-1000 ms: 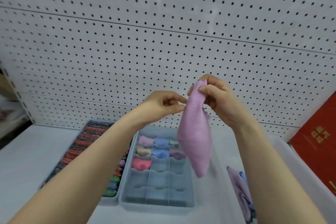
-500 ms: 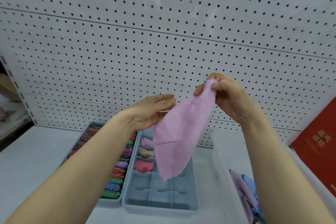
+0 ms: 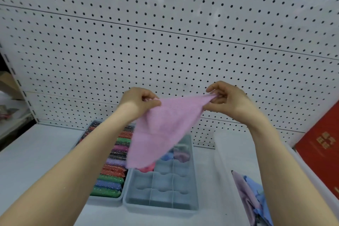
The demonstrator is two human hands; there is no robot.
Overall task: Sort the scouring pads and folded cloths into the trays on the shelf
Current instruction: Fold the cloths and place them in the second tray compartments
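Note:
A pink cloth [image 3: 161, 128] hangs spread out in the air above the trays. My left hand [image 3: 139, 101] pinches its left corner and my right hand [image 3: 223, 97] pinches its right corner. Below it, a grey divided tray [image 3: 161, 196] holds a few folded cloths [image 3: 180, 154] in its far compartments; the near compartments are bare. To its left a second tray [image 3: 106, 199] is packed with a row of glittery scouring pads [image 3: 108, 183] in red, green, blue and purple.
A clear plastic bin [image 3: 225, 161] at the right holds loose pink and blue cloths [image 3: 251, 194]. A red box [image 3: 322, 145] stands at the far right. A white pegboard wall [image 3: 165, 42] rises behind the white shelf [image 3: 36, 152].
The cloth, hanging bunched from my right hand a second ago, is now stretched wide between both hands. My left hand took hold of a corner and the hands moved apart.

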